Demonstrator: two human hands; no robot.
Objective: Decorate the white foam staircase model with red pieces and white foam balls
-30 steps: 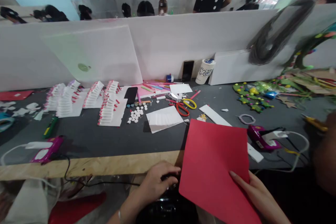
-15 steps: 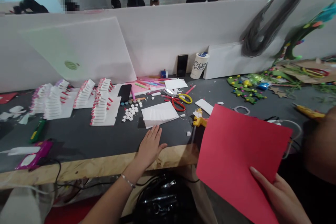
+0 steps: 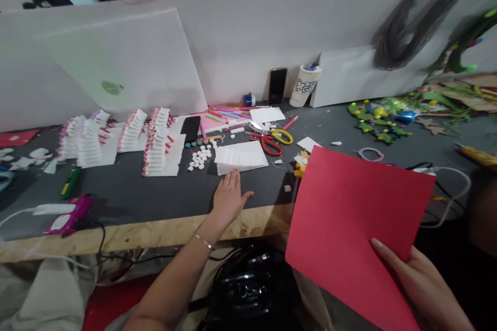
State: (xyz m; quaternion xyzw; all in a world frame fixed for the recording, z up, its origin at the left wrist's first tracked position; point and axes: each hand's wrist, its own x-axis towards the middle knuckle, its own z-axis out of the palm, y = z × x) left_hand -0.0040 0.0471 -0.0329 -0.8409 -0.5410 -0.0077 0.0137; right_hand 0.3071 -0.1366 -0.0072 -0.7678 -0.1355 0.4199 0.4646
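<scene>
My right hand (image 3: 421,287) grips the lower edge of a rectangular red card sheet (image 3: 357,217), which lies closer to this hand than my left, its long axis sloping down to the right. My open left hand (image 3: 230,199) rests flat on a dark gray mat (image 3: 155,201), slightly farther in than a moment ago, just short of a white folded paper stack (image 3: 240,158).
</scene>
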